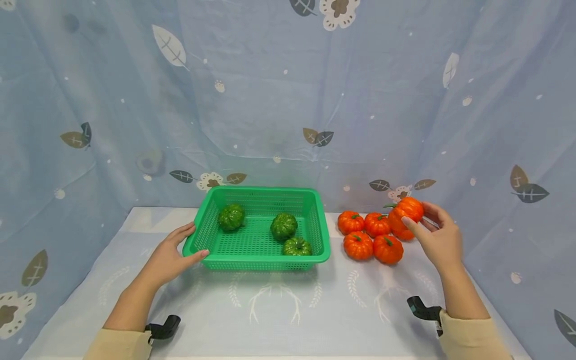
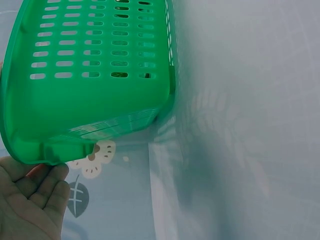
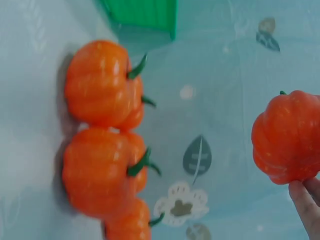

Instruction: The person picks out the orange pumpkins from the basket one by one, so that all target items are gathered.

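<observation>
A green plastic basket (image 1: 256,261) stands on the table with three dark green pumpkins in it: one at the left (image 1: 231,217), one right of the middle (image 1: 284,227) and one near the front right (image 1: 297,246). My left hand (image 1: 168,257) holds the basket's left front corner, its fingers at the rim in the left wrist view. Raised above the table at the right, an orange pumpkin (image 3: 290,137) is pinched in my right hand (image 1: 438,240). Below and left of it sit several more orange pumpkins (image 1: 358,245), close together, with green stems.
A pale patterned cloth (image 1: 279,320) covers the table. Behind it and at both sides hangs a blue curtain (image 1: 261,100) with leaves and flowers. The orange group lies just right of the basket, near the curtain.
</observation>
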The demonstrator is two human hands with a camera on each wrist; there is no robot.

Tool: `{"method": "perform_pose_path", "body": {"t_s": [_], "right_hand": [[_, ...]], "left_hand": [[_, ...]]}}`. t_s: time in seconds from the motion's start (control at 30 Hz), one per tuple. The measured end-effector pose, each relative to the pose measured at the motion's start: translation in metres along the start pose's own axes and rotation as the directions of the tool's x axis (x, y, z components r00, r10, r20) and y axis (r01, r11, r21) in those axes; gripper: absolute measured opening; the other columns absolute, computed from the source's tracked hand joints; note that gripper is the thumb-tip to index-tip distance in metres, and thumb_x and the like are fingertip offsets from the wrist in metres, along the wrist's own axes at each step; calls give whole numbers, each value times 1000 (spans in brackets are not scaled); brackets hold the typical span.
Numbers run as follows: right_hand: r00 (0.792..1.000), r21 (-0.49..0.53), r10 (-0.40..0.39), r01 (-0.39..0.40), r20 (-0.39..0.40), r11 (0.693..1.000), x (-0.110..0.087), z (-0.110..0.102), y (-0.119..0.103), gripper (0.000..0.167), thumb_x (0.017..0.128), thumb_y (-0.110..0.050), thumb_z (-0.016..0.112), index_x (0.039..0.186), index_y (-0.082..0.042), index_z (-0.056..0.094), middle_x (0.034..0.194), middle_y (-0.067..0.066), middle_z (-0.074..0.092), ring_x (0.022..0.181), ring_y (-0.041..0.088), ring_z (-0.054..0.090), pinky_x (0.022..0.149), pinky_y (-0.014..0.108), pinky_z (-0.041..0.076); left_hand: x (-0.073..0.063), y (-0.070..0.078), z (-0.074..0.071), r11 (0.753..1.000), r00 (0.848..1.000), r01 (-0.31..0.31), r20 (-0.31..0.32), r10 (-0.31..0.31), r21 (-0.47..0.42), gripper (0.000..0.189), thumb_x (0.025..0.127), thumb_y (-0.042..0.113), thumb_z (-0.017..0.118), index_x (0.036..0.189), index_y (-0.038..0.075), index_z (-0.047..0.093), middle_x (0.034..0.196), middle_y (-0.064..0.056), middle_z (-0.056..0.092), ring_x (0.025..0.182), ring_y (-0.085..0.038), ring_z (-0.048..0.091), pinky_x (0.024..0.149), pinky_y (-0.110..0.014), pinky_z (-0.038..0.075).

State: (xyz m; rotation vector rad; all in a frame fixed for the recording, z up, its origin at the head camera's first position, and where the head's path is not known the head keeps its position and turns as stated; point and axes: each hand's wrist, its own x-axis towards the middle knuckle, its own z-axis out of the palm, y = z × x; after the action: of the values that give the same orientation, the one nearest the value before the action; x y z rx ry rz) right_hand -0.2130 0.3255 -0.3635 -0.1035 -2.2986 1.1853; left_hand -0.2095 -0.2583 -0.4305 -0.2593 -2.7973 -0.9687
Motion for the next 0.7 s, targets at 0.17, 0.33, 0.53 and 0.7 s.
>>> {"method": "perform_pose_path", "body": {"t_s": [0.17, 0.33, 0.53, 0.7], "right_hand": [[999, -40, 28, -26, 43, 999, 2, -12, 17, 73, 90, -35, 76, 149, -4, 46, 142, 21, 51, 124, 41, 54, 88, 13, 49], [996, -122, 30, -20, 86, 992, 1, -19, 33, 75, 93, -35, 72, 151, 1, 40, 141, 27, 44, 126, 45, 47, 87, 8, 46], [987, -212, 99, -70, 127, 975, 0, -21, 56, 79, 94, -35, 69, 151, 7, 34, 139, 34, 35, 125, 51, 45, 92, 37, 52], [979, -255, 152, -114, 135, 960, -1, -20, 73, 85, 92, -42, 71, 147, 12, 36, 135, 33, 36, 123, 51, 45, 91, 53, 52]], "left_hand": [[0, 1, -1, 1000, 1000, 5, -1, -5, 5, 91, 89, 48, 74, 152, -5, 36, 160, -21, 28, 141, -52, 30, 104, -71, 33], [0, 1, -1, 1000, 1000, 9, 2, -9, 4, 90, 89, 47, 74, 152, -5, 36, 161, -20, 28, 141, -51, 29, 105, -71, 32], [0, 1, -1, 1000, 1000, 10, 4, -10, -8, 91, 89, 49, 74, 152, -4, 36, 161, -19, 27, 142, -51, 28, 105, -71, 32], [1, -1, 0, 1000, 1000, 11, 2, -11, -4, 90, 89, 48, 74, 153, -4, 36, 161, -19, 28, 141, -51, 29, 104, -71, 32]]}}
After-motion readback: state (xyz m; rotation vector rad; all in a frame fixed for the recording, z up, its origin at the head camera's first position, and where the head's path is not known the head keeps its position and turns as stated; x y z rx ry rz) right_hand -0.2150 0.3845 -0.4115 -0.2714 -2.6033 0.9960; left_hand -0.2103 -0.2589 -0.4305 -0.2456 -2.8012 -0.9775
